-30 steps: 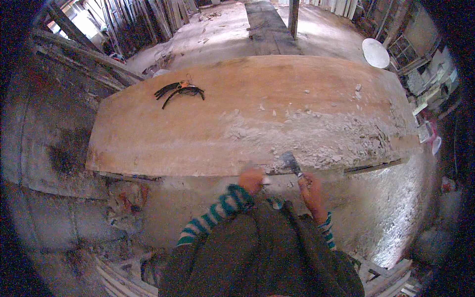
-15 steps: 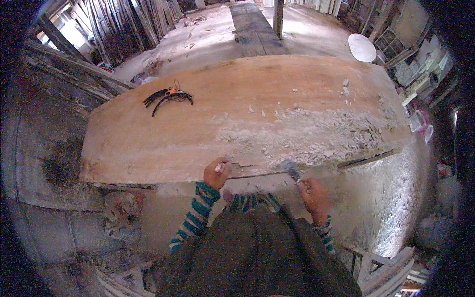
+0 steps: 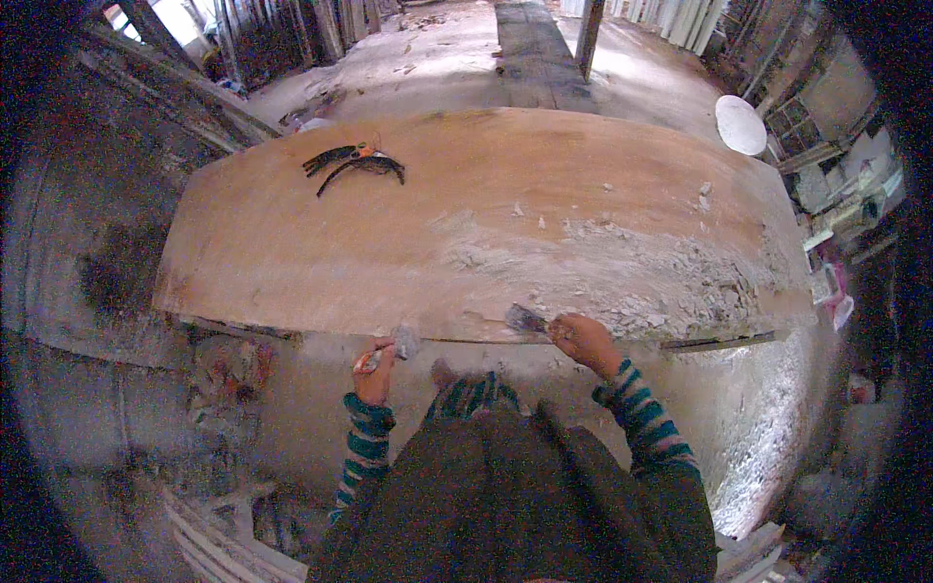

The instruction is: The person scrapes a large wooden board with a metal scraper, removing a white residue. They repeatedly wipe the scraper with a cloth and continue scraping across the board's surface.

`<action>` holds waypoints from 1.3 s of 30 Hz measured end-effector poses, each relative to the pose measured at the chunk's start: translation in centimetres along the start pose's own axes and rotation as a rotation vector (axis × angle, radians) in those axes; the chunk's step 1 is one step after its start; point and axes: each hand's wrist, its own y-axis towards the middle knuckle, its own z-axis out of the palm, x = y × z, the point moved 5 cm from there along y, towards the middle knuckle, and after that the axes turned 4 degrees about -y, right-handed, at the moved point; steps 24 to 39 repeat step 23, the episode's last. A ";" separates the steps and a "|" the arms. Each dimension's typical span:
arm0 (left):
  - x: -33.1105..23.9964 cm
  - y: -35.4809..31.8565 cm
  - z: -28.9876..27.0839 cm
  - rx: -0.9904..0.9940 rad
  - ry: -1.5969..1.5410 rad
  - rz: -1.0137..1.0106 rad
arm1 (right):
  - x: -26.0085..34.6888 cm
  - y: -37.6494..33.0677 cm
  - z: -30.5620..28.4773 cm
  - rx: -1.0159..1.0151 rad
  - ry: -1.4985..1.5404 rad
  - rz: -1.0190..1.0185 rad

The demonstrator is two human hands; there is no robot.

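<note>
My left hand is closed near the front edge of a wide wooden table. It grips something with an orange and white handle; a pale grey lump or blade shows beyond the fingers, too blurred to name. My right hand, fingers wrapped round, holds a flat hand tool with a dark grey head. Brush or scraper, I cannot tell which. Its head points left, over the tabletop's front edge. White flakes and powder cover the right side of the table.
A bundle of black strips with an orange part lies at the far left of the tabletop. Beyond the table are a dark plank, a post and a round white thing. Timber leans at the left.
My left hand has drawn back left and nearer to me, off the tabletop edge. My right hand has swung left and away from me, its tool now pointing left. The view has shifted slightly.
</note>
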 end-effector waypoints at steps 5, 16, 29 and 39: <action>1.3 -2.2 -3.0 -0.098 0.112 0.006 | 5.6 6.9 3.4 0.108 -0.089 -0.049; 4.4 -3.0 -4.6 -0.187 -0.019 -0.025 | 2.9 2.6 1.2 0.115 -0.017 0.011; -2.1 0.7 0.6 0.164 0.068 0.128 | 7.4 6.7 2.4 0.162 -0.042 0.196; -2.1 0.7 0.6 0.164 0.068 0.128 | 7.4 6.7 2.4 0.162 -0.042 0.196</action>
